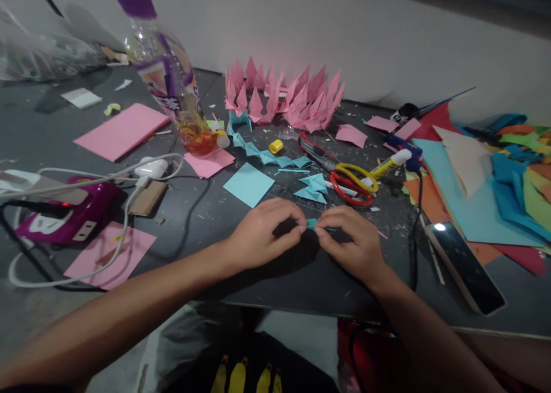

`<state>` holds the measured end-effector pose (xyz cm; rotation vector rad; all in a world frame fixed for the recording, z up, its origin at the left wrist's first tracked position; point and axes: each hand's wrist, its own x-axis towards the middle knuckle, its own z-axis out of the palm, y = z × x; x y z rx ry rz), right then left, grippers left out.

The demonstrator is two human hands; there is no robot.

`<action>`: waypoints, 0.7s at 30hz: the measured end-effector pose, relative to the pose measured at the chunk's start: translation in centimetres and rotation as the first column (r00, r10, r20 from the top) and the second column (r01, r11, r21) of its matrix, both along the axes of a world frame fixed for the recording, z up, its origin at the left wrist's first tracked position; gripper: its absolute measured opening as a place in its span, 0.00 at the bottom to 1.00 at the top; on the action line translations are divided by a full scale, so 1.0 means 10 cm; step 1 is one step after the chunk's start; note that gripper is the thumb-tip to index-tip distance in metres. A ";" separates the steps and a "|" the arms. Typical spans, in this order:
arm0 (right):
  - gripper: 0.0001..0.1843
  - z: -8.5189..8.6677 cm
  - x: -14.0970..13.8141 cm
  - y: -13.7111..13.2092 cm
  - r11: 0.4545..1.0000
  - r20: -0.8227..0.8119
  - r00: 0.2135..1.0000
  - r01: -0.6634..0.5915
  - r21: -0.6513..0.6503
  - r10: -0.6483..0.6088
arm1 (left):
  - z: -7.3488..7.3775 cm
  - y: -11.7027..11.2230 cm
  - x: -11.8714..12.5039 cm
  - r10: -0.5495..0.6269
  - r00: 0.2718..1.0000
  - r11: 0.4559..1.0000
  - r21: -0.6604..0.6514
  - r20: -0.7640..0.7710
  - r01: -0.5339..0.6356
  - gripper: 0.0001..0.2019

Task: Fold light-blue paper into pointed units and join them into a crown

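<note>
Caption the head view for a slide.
Left hand and right hand pinch a small teal paper over a dark table, pink folded paper standing beyond.

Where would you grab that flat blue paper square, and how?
Probably the blue square is best pinched at its left corner, coming from the left with the left hand: it lies flat, that corner is uncovered, and the folded blue chain sits just beyond its far corner.
</note>
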<state>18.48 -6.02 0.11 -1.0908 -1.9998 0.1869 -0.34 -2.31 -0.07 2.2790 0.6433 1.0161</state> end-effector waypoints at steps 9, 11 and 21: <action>0.04 -0.03 0.00 0.01 0.995 0.109 0.991 -0.079 0.059 0.072 | -0.07 0.03 0.04 0.102 0.990 0.931 0.359 -0.097 -0.061 0.06; 0.05 -0.02 0.00 0.01 0.994 0.107 0.991 -0.084 0.066 0.077 | -0.06 0.06 0.04 0.108 0.987 0.919 0.390 -0.118 -0.054 0.06; 0.05 0.04 0.05 0.00 0.997 0.006 0.999 -0.047 0.066 0.046 | -0.03 0.11 -0.06 0.041 0.999 0.962 0.270 -0.030 -0.031 0.06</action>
